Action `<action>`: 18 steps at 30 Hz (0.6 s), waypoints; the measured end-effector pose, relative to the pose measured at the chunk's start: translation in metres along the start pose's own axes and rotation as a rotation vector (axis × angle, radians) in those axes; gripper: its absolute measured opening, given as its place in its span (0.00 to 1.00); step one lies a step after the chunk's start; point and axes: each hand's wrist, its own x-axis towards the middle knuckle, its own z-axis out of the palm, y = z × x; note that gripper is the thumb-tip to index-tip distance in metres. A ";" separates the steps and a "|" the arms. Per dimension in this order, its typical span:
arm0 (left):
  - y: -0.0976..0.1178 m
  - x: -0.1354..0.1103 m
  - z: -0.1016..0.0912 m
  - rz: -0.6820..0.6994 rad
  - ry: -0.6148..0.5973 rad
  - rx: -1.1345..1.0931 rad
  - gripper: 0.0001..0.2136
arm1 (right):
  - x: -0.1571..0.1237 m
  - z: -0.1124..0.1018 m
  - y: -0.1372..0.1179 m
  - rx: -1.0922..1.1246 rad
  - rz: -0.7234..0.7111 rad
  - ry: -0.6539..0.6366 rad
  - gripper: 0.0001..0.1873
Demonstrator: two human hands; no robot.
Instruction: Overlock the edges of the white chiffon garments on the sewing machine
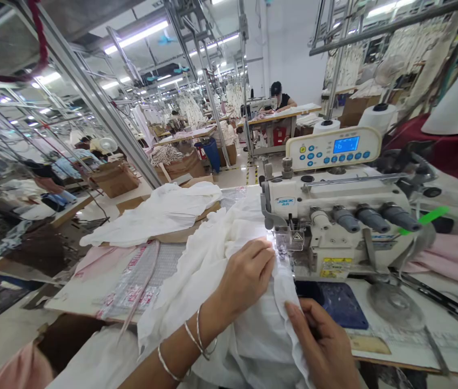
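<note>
A white fabric piece (213, 275) with a wavy edge is spread over the table and runs up to the lit needle area of an overlock sewing machine (346, 216). Close to the presser foot, my left hand (249, 270) has its fingers closed on the cloth, two silver bangles on the wrist. My right hand (322, 340), nearer to me, pinches the fabric's right edge between thumb and fingers. Between the hands the edge forms a narrow strip leading toward the needle. The needle itself is hard to make out behind the glare.
Another white garment piece (160, 210) lies at the table's back left, beside bubble wrap (164, 270). White thread cones (456, 102) stand behind the machine. Pink fabric (456, 259) is at the right. A metal post (99, 102) slants across the left. Farther back, a person (280, 100) sits at another machine.
</note>
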 end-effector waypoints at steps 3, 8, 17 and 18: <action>0.013 -0.006 -0.003 0.075 0.046 0.065 0.07 | -0.003 0.000 0.001 -0.011 -0.007 0.019 0.19; 0.024 -0.015 -0.001 0.073 0.034 0.097 0.06 | -0.007 -0.001 0.005 -0.027 0.021 0.053 0.19; -0.006 0.002 0.003 -0.041 -0.010 -0.075 0.09 | 0.004 0.000 0.001 -0.122 0.018 0.003 0.23; -0.004 0.002 0.002 -0.009 0.008 -0.070 0.09 | 0.003 0.001 0.001 -0.114 0.015 0.002 0.23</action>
